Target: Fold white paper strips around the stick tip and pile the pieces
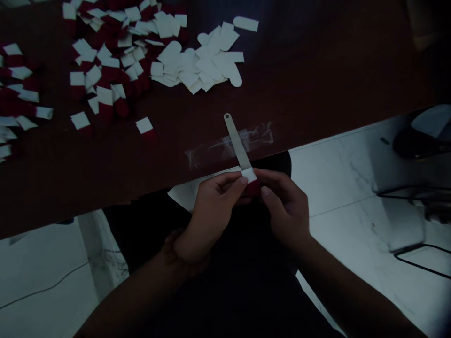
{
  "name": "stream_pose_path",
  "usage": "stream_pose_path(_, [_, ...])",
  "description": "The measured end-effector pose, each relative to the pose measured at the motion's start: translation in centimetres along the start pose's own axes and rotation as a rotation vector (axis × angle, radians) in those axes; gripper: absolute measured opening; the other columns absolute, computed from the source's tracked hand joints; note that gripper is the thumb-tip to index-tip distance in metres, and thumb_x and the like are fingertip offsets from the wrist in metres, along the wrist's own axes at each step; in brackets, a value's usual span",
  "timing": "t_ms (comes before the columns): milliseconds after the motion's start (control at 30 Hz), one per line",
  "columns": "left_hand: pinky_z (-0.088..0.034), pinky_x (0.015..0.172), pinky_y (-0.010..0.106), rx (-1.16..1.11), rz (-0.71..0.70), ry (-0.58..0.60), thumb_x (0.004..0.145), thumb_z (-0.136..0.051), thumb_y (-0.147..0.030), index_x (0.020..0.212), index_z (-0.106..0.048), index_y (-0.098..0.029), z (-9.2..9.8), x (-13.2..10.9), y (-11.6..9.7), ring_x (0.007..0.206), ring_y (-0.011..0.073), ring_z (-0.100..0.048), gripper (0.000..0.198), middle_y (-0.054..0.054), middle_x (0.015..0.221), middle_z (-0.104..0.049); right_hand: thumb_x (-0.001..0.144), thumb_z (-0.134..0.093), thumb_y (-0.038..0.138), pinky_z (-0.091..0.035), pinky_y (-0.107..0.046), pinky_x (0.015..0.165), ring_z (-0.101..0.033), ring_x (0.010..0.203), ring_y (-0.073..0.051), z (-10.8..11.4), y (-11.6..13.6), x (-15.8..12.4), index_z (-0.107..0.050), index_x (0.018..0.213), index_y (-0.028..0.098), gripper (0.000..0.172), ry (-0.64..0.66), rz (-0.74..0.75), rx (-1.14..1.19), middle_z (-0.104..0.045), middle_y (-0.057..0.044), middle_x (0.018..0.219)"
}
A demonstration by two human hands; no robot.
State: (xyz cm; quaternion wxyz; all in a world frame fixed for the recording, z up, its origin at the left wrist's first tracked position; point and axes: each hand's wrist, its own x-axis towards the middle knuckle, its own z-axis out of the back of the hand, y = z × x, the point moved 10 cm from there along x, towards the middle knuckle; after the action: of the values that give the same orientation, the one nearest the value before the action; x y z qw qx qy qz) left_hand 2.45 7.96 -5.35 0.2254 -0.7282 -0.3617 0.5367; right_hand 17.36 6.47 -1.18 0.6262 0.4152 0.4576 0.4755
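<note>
Red-and-white piece, in the head view, sits just off the table's near edge, gripped between left hand and right hand, probably to steady it at the metal strip's lower end. Clear tape by the strip presumably anchors it. No brand, label or writing is readable.

Pc wht & dk red; strip greyish; tbl dk brn; flr veined.
</note>
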Motion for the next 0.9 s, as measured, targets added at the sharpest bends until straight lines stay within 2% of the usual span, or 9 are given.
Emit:
stream_pose_path(267, [-0.065,0.082,0.032,0.046,-0.001,0.031,0.087,-0.082,-0.035,0.105,-0.083,-0.020,0.1,-0.7,0.0,0.086,0.0189,-0.077,0.023,0.007,0.098,-0.081,0.097,-0.068,0.025,-0.066,-0.040,0.088,-0.077,0.104,-0.023,0.1,-0.2,-0.8,-0.074,0.122,0.031,0.027,-0.036,-0.050,0.028,-0.079,-0.005,0.115])
stream_pose_path(433, [-0.065,0.082,0.030,0.112,0.078,0.122,0.092,-0.078,-0.035,0.109,-0.082,-0.021,-0.4,-2.7,1.4,0.085,0.0174,-0.077,0.022,0.007,0.105,-0.081,0.094,-0.073,0.027,-0.069,-0.039,0.082,-0.080,0.095,-0.023,0.8,-0.9,-3.5,-0.075,0.121,0.030,0.027,-0.063,-0.143,0.052,-0.082,-0.004,0.105])
stream_pose_path(567, [-0.065,0.080,0.028,0.148,0.096,0.176,0.092,-0.076,-0.029,0.108,-0.082,-0.020,-0.9,-4.2,1.6,0.083,0.0171,-0.078,0.019,0.007,0.099,-0.082,0.093,-0.075,0.029,-0.071,-0.041,0.080,-0.082,0.091,-0.025,1.4,-1.3,-5.6,-0.075,0.121,0.029,0.028,-0.074,-0.201,0.023,-0.083,-0.005,0.101])
stream_pose_path(767, [-0.066,0.083,0.033,0.220,0.013,0.174,0.091,-0.077,-0.032,0.109,-0.082,-0.020,-0.6,-5.5,0.8,0.091,0.0223,-0.079,0.023,0.008,0.102,-0.082,0.092,-0.075,0.025,-0.071,-0.041,0.081,-0.082,0.093,-0.025,1.5,0.1,-6.8,-0.076,0.120,0.032,0.028,-0.082,-0.120,-0.019,-0.083,-0.004,0.103])
stream_pose_path(900, [-0.067,0.082,0.034,0.219,-0.037,0.169,0.091,-0.078,-0.035,0.106,-0.083,-0.022,0.2,-6.0,0.4,0.086,0.0218,-0.079,0.021,0.007,0.098,-0.082,0.091,-0.075,0.022,-0.071,-0.040,0.082,-0.081,0.094,-0.024,0.7,1.4,-7.1,-0.076,0.120,0.033,0.031,-0.065,-0.040,-0.047,-0.082,-0.003,0.106])
